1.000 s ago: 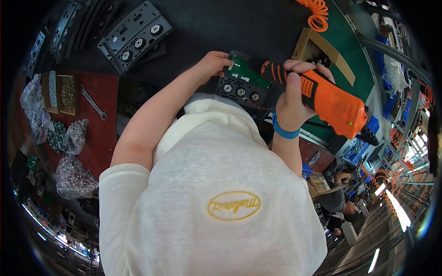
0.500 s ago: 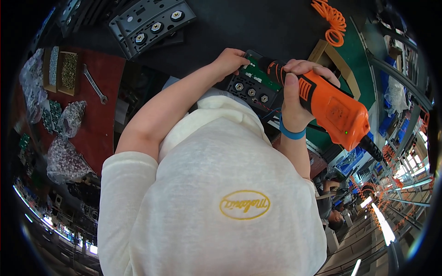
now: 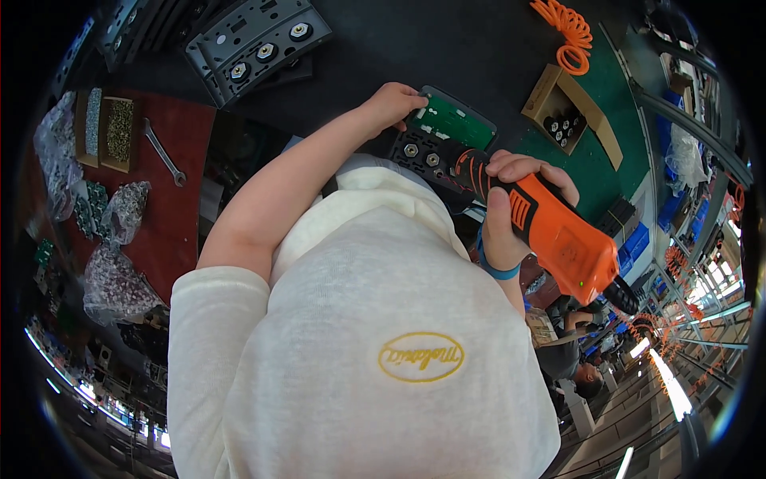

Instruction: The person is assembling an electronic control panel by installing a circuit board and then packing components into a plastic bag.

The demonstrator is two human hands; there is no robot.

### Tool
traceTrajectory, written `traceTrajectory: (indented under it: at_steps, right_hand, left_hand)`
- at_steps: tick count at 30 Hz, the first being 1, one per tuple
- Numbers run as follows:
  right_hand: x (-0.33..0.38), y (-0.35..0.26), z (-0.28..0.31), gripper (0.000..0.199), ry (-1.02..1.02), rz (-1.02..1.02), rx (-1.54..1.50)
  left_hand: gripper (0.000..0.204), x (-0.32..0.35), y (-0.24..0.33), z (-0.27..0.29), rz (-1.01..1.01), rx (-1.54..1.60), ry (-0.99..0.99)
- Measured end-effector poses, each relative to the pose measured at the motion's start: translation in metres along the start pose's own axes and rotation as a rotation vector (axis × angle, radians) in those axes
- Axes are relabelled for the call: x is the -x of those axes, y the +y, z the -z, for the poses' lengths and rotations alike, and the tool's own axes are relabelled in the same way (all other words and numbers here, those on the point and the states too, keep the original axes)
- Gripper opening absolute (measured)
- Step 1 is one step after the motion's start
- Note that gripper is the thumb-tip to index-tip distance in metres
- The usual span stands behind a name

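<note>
My right hand (image 3: 511, 207) wraps round an orange electric screwdriver (image 3: 570, 247), its black nose pointing left at the near right part of a dark panel (image 3: 488, 126). The screwdriver's tip is hidden from me. A green circuit board (image 3: 459, 121) lies on the panel, with round metal-centred fittings (image 3: 411, 150) in a row on its near side. At the panel's left end my left hand (image 3: 395, 105) is closed on the edge, fingertips by the corner of the board.
A larger grey panel (image 3: 279, 28) with three fittings lies at the far left. An open cardboard box (image 3: 550, 88) with black parts stands right, near a coiled orange hose (image 3: 570, 36). On the red surface left are a wrench (image 3: 165, 152), a screw box (image 3: 120, 132) and plastic bags (image 3: 120, 279).
My right hand has brought the screwdriver nearer to me and away from the circuit board, which now shows more fully. My left hand has stayed at the panel's left end.
</note>
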State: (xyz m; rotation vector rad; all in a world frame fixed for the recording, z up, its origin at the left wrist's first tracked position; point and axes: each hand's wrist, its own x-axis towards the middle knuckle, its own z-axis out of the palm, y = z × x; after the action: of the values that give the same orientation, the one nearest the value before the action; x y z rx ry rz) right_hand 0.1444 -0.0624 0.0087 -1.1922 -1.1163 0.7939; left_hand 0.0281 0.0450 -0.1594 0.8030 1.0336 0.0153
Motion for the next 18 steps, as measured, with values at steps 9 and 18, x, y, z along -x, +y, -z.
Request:
traceTrajectory:
  at_steps: [9, 18]
  right_hand:
    - [0.004, -0.015, -0.002, 0.045, 0.204, 0.045, -0.052]
    - [0.007, -0.018, -0.002, 0.045, 0.224, 0.055, -0.09]
  left_hand:
    - [0.045, 0.047, 0.006, 0.024, -0.02, 0.644, -0.283]
    - [0.046, 0.058, 0.001, 0.018, -0.012, 0.701, -0.356]
